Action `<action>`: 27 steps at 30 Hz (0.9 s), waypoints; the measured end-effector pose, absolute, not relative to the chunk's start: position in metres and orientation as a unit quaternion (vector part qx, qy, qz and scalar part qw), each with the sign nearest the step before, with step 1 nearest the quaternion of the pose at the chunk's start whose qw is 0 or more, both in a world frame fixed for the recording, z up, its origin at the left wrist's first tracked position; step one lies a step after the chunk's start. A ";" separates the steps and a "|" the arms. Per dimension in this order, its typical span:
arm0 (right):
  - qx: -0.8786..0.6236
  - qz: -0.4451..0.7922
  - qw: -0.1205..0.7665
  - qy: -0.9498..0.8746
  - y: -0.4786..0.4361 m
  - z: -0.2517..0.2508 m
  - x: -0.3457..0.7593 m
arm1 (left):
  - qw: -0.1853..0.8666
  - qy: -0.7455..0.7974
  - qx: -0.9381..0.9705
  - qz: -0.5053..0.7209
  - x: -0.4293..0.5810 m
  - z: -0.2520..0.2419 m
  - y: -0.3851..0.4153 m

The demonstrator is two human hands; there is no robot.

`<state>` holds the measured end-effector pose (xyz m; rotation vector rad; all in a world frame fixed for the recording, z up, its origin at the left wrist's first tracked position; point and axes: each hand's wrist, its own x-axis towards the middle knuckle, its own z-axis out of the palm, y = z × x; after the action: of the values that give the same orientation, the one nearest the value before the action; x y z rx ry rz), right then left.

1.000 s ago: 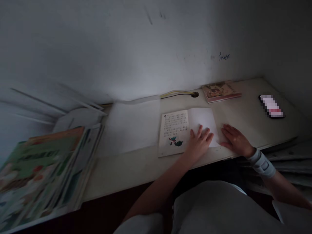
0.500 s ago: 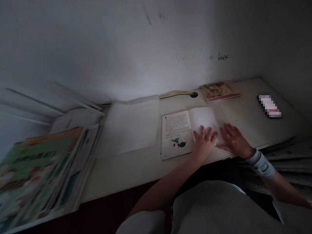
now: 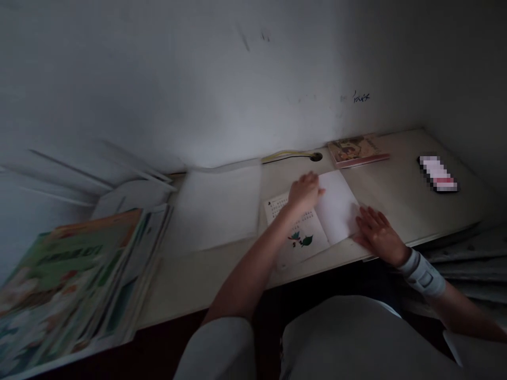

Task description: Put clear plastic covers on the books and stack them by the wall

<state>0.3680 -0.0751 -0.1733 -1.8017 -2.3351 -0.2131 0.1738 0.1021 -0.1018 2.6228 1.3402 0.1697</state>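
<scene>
An open book (image 3: 312,215) lies near the desk's front edge. Its left page carries printed text and a small coloured drawing of leaves, while a blank white page (image 3: 338,203) makes up the right side. My left hand (image 3: 304,191) is at the top of the book near the fold, its fingers curled in. It covers part of the text, and whatever is under the fingers is hidden. Flat at the blank page's right edge rests my right hand (image 3: 378,232), fingers stretched out, with a grey band (image 3: 423,272) on the wrist.
Left of the book lies a white sheet (image 3: 222,206). A stack of books (image 3: 71,258) fills the desk's left end. A closed book (image 3: 358,151) lies by the wall, beside a cable hole (image 3: 316,157). A phone (image 3: 438,173) lies at the right.
My left hand has moved from the blank page up and left to the top of the book, and its fingers have curled. The book has turned slightly. My right hand has hardly moved.
</scene>
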 end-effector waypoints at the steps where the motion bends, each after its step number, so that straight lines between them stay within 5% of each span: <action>1: -0.612 -0.070 0.093 -0.782 -0.075 -0.174 0.368 | 0.143 0.476 0.865 0.067 0.174 -0.103 0.121; 6: -0.607 -0.043 0.093 -0.788 -0.077 -0.172 0.374 | 0.268 0.474 0.837 0.060 0.167 -0.115 0.162; 19: -0.588 -0.001 0.061 -0.807 0.011 -0.177 0.379 | 0.514 0.533 0.643 0.198 0.064 -0.138 0.088; 23: -0.652 0.050 0.160 -0.739 0.033 -0.182 0.376 | 0.597 0.509 0.541 0.301 0.070 -0.141 0.084; 27: -0.650 0.244 0.357 -0.625 0.027 -0.164 0.374 | 0.606 0.510 0.471 0.389 0.080 -0.145 0.081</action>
<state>0.3736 0.0270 -0.1641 -1.6775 -1.6137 0.6298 0.0802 0.0812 -0.1449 1.0890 1.1796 0.8986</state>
